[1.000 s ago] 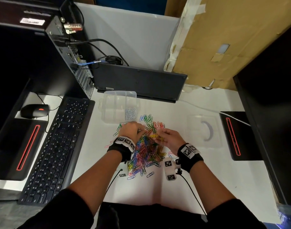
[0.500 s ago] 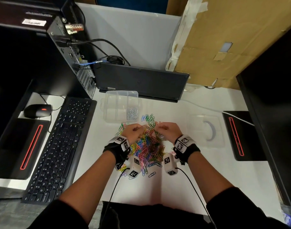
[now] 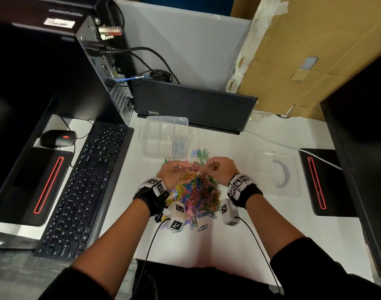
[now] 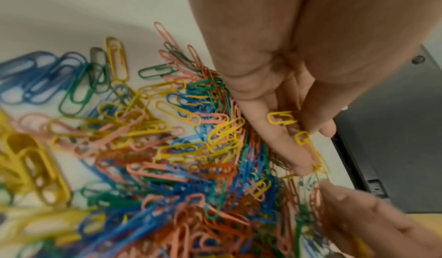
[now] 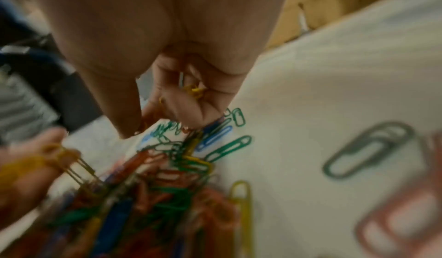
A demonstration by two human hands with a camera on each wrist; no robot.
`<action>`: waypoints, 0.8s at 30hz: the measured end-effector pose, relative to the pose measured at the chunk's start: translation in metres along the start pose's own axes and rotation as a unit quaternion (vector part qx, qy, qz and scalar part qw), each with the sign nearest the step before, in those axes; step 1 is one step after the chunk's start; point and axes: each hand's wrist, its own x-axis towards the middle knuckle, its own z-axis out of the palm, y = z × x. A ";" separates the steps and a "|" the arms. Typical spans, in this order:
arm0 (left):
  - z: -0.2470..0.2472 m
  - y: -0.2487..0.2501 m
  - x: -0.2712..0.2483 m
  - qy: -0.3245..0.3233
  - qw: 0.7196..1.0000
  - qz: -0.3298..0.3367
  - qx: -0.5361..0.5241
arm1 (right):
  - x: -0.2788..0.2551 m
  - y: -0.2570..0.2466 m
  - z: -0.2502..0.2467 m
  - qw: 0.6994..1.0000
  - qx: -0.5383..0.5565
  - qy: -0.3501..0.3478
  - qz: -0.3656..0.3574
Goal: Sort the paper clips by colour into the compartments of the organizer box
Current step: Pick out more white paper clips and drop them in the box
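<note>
Early stage: organizer box (image 3: pixel 163 135) holds only white clips (image 3: pixel 180 146) (one compartment). Mixed pile (image 3: pixel 198 195) unsorted on desk. Left hand (image 3: pixel 174 173), right hand (image 3: pixel 221 167) each pinching yellow clips (image 4: pixel 282 118).

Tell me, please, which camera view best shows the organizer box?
The head view: the whole clear organizer box shows, with white clips in one compartment. Neither wrist view shows it; they show hands and coloured clips.

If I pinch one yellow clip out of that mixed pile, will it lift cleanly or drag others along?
Probably drags neighbours: the mixed pile lies tangled and overlapping. The yellow clips in the left hand look like thin, light wire, so they should lift easily but could slip from a loose pinch. The right hand also pinches yellow ones.
</note>
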 end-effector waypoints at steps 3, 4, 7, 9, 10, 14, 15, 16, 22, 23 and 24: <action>0.003 0.004 -0.002 -0.009 1.000 -0.004 -0.018 | -0.008 0.008 -0.002 0.987 0.136 -0.032 0.074; 0.005 0.006 -0.003 -0.010 1.000 -0.006 -0.019 | -0.012 0.011 -0.003 0.973 0.202 -0.041 0.100; 0.010 0.011 -0.005 -0.012 0.999 -0.033 -0.038 | -0.023 0.016 -0.010 0.907 0.384 -0.054 0.164; 0.013 0.011 -0.003 -0.009 0.998 -0.054 -0.030 | -0.026 0.016 -0.013 0.854 0.471 -0.065 0.209; 0.013 0.010 -0.001 0.000 0.998 -0.061 -0.006 | -0.028 0.014 -0.014 0.826 0.509 -0.078 0.228; 0.017 0.008 0.001 0.021 0.995 -0.080 0.057 | -0.034 0.004 -0.012 0.712 0.638 -0.098 0.276; 0.017 0.008 0.001 0.017 0.995 -0.081 0.057 | -0.035 0.002 -0.011 0.702 0.647 -0.095 0.283; 0.016 0.009 0.001 0.012 0.995 -0.081 0.060 | -0.036 0.001 -0.010 0.703 0.643 -0.094 0.289; 0.010 0.002 -0.004 0.013 0.991 -0.070 0.109 | -0.038 0.009 -0.014 0.825 0.464 -0.035 0.320; 0.010 0.001 -0.005 0.018 0.990 -0.062 0.122 | -0.038 0.011 -0.017 0.865 0.390 -0.024 0.316; 0.009 0.001 -0.007 0.016 0.988 -0.050 0.146 | -0.039 0.012 -0.021 0.908 0.291 -0.013 0.302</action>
